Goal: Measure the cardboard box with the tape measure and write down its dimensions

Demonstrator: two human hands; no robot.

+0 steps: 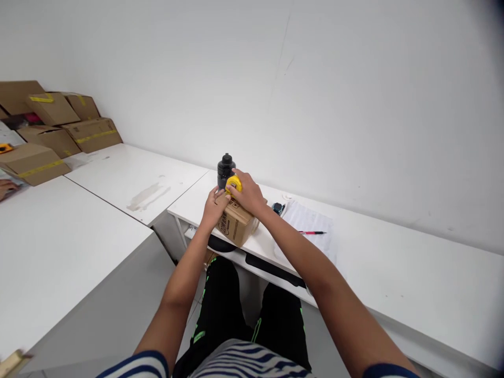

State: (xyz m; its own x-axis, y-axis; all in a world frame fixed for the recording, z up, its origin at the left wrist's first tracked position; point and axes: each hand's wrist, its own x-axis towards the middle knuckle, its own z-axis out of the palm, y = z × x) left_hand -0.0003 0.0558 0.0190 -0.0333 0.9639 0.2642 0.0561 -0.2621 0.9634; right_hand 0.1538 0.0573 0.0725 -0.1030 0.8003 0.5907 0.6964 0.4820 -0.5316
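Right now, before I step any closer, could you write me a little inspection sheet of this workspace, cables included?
Surface: white desk, a few small marks; the table to the left has a worn patch.
Things in hand: box on the desk; yellow item, perhaps a tape measure, above it.
Clutter: bottle behind the box; papers with a pen on top; small dark item beside them.
Hands: right holds the yellow item; left is at the box's left side.
Cables: nothing seen for certain.
Surroundings: white wall; taped boxes and another person's hand far left.
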